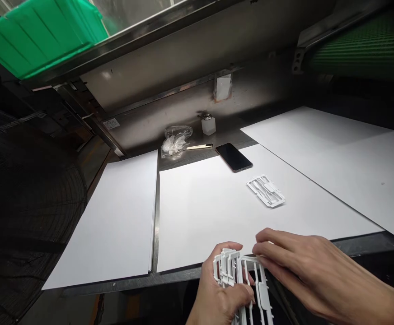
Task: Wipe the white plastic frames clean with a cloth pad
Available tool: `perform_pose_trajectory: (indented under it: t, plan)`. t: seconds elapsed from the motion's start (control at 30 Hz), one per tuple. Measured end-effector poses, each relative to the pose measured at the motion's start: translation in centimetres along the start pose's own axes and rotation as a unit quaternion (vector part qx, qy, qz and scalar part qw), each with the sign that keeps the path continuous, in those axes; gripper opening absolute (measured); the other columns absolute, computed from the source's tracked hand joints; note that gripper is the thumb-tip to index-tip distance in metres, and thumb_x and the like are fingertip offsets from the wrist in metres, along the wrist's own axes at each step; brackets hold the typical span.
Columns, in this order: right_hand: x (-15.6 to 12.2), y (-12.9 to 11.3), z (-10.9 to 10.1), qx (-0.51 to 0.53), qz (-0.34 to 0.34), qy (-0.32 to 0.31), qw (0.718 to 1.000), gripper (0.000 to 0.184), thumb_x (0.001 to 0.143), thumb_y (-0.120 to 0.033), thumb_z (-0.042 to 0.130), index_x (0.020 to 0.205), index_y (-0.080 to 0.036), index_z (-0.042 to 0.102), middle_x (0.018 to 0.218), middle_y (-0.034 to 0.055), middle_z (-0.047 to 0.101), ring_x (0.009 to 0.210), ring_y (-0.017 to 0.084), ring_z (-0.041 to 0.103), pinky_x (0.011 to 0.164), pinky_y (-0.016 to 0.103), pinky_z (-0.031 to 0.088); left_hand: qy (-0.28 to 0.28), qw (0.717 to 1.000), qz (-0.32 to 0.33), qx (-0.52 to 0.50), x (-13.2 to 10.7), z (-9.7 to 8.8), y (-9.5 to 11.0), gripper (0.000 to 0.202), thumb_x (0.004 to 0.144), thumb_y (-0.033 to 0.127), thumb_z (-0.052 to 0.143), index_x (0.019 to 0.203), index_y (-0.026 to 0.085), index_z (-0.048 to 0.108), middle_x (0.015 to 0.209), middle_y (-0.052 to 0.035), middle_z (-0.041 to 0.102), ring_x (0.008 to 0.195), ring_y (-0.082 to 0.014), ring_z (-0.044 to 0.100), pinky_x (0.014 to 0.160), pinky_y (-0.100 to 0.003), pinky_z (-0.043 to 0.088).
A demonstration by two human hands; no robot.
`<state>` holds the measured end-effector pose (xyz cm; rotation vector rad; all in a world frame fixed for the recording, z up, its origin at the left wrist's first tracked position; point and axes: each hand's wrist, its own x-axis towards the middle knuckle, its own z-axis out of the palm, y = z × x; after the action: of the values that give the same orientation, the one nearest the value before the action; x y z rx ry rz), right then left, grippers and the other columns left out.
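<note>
My left hand (217, 289) is wrapped round a small stack of thin white plastic frames (227, 266), held upright just off the table's front edge. The frontmost white plastic frame (263, 295) has long slots, slim bars and small pegs along its side. At its upper right corner, my right hand (295, 264) has its fingers pinched together; the fingertips partly hide that corner. Another slotted white plastic frame (266, 191) lies flat on the middle white sheet (197, 212), beyond my hands. The lower ends of the held frames run out of view.
A black phone (234, 157) lies at the sheet's back edge. Behind it are a craft knife (199, 146), a clear plastic bag (175, 142) and a small bottle (208, 125). White sheets (115, 221) also cover the left and right. A green bin (44, 36) sits on the shelf overhead.
</note>
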<state>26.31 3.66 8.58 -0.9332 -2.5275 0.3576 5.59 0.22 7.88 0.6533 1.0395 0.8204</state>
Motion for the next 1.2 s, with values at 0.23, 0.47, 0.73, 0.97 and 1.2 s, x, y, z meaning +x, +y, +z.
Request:
perform_pose_trajectory:
  t: [0.23,0.47,0.73,0.97,1.2]
  plan:
    - [0.9,0.2,-1.0,0.036,-0.019,-0.18,0.983,0.028,0.106,-0.016,0.027,0.094,-0.021,0.051,0.089,0.002,0.05,0.069,0.022,0.053,0.058,0.033,0.033,-0.06,0.996,-0.036,0.056,-0.2,-0.4,1.1,0.058,0.055,0.008,0.065,0.112,0.014,0.056,0.076,0.0023,0.06,0.068,-0.0109,0.048,0.066,-0.026,0.036]
    - [1.3,-0.1,-0.9,0.021,-0.045,-0.202,0.978,0.024,0.104,-0.012,0.031,0.09,-0.021,0.048,0.087,0.002,0.049,0.067,0.023,0.052,0.056,0.033,0.031,-0.075,0.992,-0.053,0.087,-0.2,-0.3,1.7,0.053,0.056,0.006,0.063,0.108,0.015,0.058,0.076,0.0032,0.058,0.069,-0.0109,0.047,0.066,-0.026,0.035]
    - [1.5,-0.6,-0.3,-0.03,-0.1,-0.154,0.983,0.021,0.094,-0.006,0.035,0.086,-0.02,0.05,0.082,0.0043,0.049,0.059,0.023,0.05,0.051,0.034,0.026,-0.073,0.991,-0.057,0.097,-0.2,-0.2,1.8,0.051,0.054,0.005,0.063,0.104,0.016,0.062,0.073,0.0043,0.054,0.068,-0.0108,0.045,0.064,-0.026,0.035]
    - [0.2,0.3,1.0,0.011,-0.082,-0.109,0.991,0.025,0.103,-0.012,0.03,0.087,-0.021,0.046,0.08,-0.0002,0.049,0.056,0.018,0.047,0.05,0.034,0.028,-0.051,0.993,-0.088,0.059,-0.3,-0.4,1.6,0.056,0.053,0.005,0.062,0.108,0.017,0.062,0.073,0.003,0.062,0.066,-0.0112,0.051,0.064,-0.025,0.039]
    - [-3.0,2.6,1.3,0.024,0.0,-0.073,0.997,0.036,0.112,-0.023,0.026,0.084,-0.023,0.049,0.078,-0.0017,0.051,0.053,0.016,0.05,0.049,0.035,0.027,-0.036,0.993,-0.106,-0.03,0.0,-0.9,1.1,0.062,0.054,0.004,0.066,0.114,0.016,0.059,0.074,0.0009,0.066,0.059,-0.0108,0.054,0.058,-0.025,0.041]
